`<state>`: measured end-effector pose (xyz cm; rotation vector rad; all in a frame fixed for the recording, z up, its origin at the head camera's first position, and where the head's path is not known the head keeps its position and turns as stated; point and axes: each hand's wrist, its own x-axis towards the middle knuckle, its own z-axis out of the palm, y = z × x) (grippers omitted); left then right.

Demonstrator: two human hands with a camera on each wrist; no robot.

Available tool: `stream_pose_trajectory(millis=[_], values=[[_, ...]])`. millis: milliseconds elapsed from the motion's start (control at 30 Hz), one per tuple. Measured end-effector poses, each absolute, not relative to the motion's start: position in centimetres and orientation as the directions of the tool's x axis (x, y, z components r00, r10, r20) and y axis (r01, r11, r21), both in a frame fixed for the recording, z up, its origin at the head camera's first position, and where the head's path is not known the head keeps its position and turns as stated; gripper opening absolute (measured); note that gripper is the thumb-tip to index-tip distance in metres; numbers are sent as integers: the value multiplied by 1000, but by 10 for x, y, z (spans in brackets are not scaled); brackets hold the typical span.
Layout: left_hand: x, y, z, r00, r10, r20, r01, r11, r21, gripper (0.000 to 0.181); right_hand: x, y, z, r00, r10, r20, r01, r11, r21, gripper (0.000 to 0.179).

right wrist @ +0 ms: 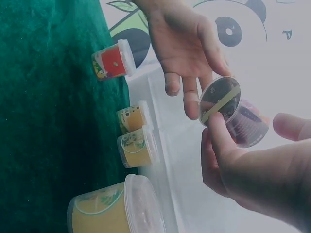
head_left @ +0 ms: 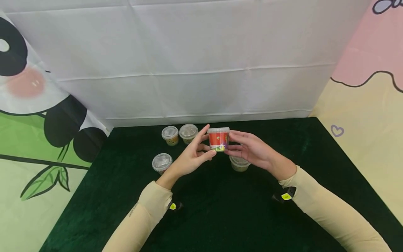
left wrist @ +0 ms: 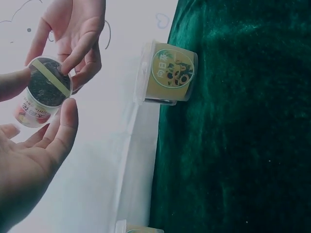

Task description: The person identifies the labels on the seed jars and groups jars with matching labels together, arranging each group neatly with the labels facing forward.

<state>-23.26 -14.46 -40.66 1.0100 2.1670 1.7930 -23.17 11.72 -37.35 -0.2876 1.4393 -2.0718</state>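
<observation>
My two hands hold a small clear-lidded plastic cup with a red printed label (head_left: 218, 138) between them, raised above the dark green cloth. My left hand (head_left: 191, 158) grips it from the left, with a finger by the lid and the thumb low on its side. From the right, my right hand (head_left: 254, 151) has its fingers on the cup. In the right wrist view, one right fingertip lies against the round end of the cup (right wrist: 222, 101), which bears a yellow stripe. A pale cup (head_left: 240, 164) stands below my right hand, partly hidden by it.
Two lidded cups, a yellowish cup (head_left: 171, 139) and a paler-topped cup (head_left: 188, 133), stand side by side near the back. Another lidded cup (head_left: 162, 162) stands left, partly behind my left wrist. White fabric (head_left: 201, 94) rises behind the green-covered table (head_left: 217, 217).
</observation>
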Motion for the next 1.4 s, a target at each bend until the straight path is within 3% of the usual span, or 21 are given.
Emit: stream_pose_trajectory(millis=[1400], values=[[-223,-139,-411,-787,539,300,415,103,904,86,-235,114,-374,-792,-588,-164,335,-195,-922,58]])
